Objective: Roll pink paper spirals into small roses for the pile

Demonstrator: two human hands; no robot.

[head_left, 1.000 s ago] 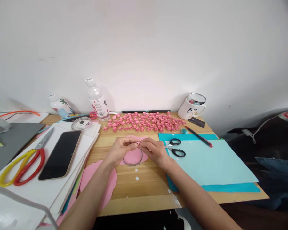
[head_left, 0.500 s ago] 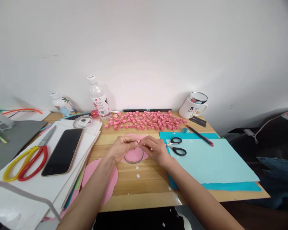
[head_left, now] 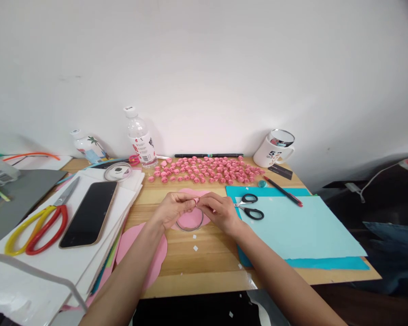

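Observation:
My left hand point(head_left: 175, 209) pinches a small pink paper piece point(head_left: 196, 200) between thumb and fingers. My right hand point(head_left: 219, 212) meets it from the other side, its fingertips closed on the same piece. Most of that piece is hidden by the fingers. Just under the hands, a clear ring-shaped roll of tape point(head_left: 189, 230) lies on a pink scalloped paper shape point(head_left: 180, 194). A second pink paper shape point(head_left: 156, 253) is partly covered by my left forearm. Beyond the hands, many small rolled pink paper roses point(head_left: 204, 172) are spread across the wooden table point(head_left: 197, 276).
To the right, black-handled scissors point(head_left: 253, 213) and a red-and-black pen point(head_left: 285, 192) rest on blue paper sheets point(head_left: 302, 226). A mug point(head_left: 270, 151) and a water bottle point(head_left: 141, 140) stand at the back. Left, a phone point(head_left: 90, 215) and red-yellow scissors point(head_left: 47, 226) lie on stacked paper.
Both hands stay in nearly the same place, pinching the pink paper piece. A little more of its edge seems to show between the fingertips.

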